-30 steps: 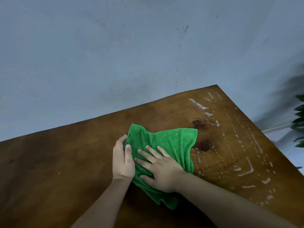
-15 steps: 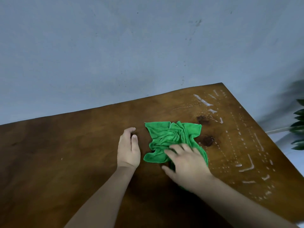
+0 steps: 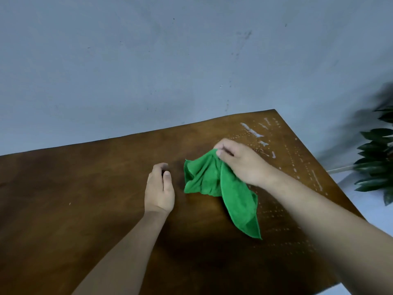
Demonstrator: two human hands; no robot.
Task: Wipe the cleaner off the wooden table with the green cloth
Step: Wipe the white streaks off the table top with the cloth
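Head view: right grip (image 3: 242,165) pinches bunched green cloth (image 3: 204,177), tail drooping; left grip (image 3: 159,192) loosely curled.

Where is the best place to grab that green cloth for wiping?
Probably the bunched far end of the green cloth, taken from above, where the right hand pinches it. The folds gather there into a thick ridge, while the thin tail trails limp toward the near side of the wooden table.
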